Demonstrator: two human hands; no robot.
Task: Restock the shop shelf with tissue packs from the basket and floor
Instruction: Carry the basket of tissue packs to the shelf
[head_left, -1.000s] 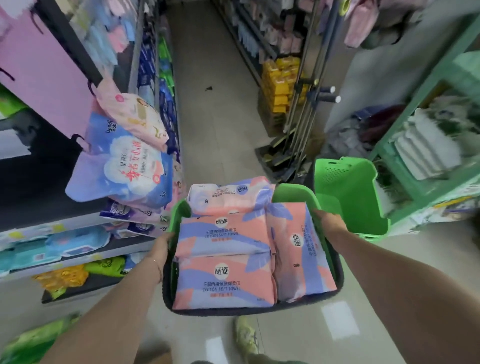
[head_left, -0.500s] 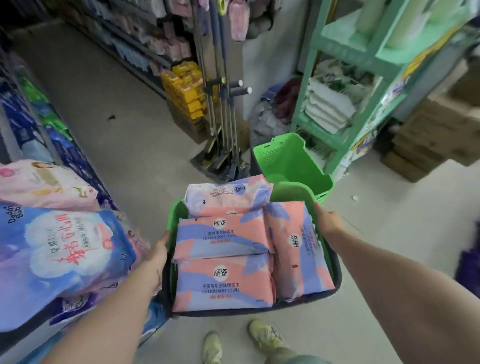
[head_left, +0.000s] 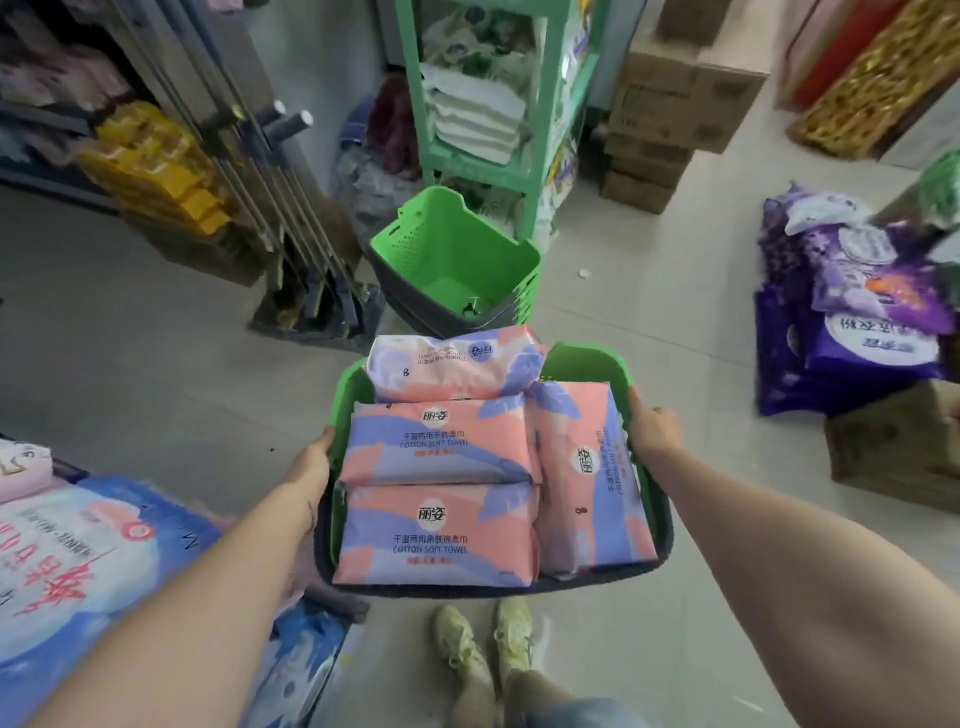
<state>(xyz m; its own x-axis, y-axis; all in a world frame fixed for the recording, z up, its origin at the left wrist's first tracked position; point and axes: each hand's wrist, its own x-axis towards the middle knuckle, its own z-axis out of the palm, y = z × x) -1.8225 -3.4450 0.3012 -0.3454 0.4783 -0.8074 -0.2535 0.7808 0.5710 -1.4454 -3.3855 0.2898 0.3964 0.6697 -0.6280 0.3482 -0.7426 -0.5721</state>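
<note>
We have one wide-angle head view, looking forward and steeply down, close over the basket (head_left: 587, 364) at centre; our shoes (head_left: 483, 649) sit at 6 o'clock, floor (head_left: 130, 338) beyond.

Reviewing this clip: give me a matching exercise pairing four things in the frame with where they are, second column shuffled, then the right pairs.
Things:
1. carried basket
2. empty basket stack
3. purple packs
4. cardboard boxes

Places:
A. piled on the floor, right
B. between both hands
C. on the floor by the green rack
D. stacked against the far wall

Pairs: 1-B, 2-C, 3-A, 4-D
</note>
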